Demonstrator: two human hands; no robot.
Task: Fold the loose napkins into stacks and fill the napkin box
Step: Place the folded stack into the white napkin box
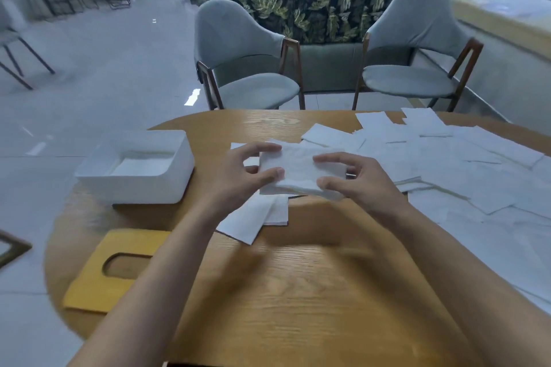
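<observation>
A small stack of white napkins [298, 170] is held just above the wooden table [298, 292], between both hands. My left hand [241, 176] pinches its left edge with thumb and fingers. My right hand [354, 182] pinches its right edge the same way. The white napkin box [140, 185] stands open at the table's left, with some napkins lying flat inside. Its yellow lid [89, 283], with an oval slot, lies near the table's left front edge. Many loose napkins [462, 164] are spread over the right side. A few folded napkins [256, 217] lie under my hands.
Two grey armchairs [247, 68] stand at the far side of the table. A leaf-patterned sofa [313, 6] is behind them. A window ledge [507, 24] runs along the right. The floor drops away to the left of the table.
</observation>
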